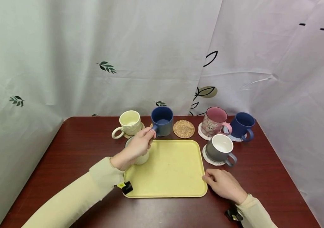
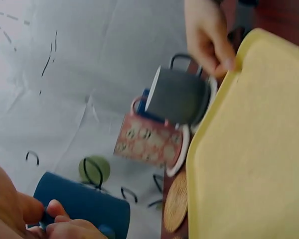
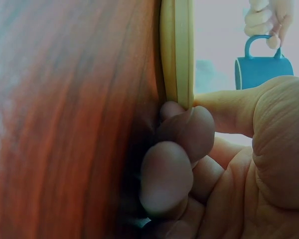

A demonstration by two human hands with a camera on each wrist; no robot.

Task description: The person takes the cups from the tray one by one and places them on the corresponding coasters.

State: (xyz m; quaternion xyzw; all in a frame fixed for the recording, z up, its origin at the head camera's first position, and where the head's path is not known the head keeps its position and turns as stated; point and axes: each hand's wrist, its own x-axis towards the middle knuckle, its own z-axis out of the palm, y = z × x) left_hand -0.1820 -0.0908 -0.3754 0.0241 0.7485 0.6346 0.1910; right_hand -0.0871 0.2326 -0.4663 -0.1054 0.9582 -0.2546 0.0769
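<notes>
In the head view my left hand (image 1: 137, 147) grips the handle of a blue mug (image 1: 164, 122) behind the tray's back edge. The left wrist view shows the fingers curled round that handle beside the blue mug body (image 2: 84, 204). My right hand (image 1: 226, 185) pinches the rim of the yellow tray (image 1: 167, 167) near its front right corner; in the right wrist view, thumb and fingers meet at the tray edge (image 3: 177, 55). A pale mug (image 1: 142, 159) stands at the tray's back left, mostly hidden by my left hand.
A cream mug (image 1: 130, 123) stands at the back left. Next to the blue mug lies a bare woven coaster (image 1: 184, 129). To the right, a pink patterned mug (image 1: 214, 122), a second blue mug (image 1: 241, 125) and a grey mug (image 1: 219, 148) stand on white coasters. A curtain (image 1: 150, 57) hangs behind the table.
</notes>
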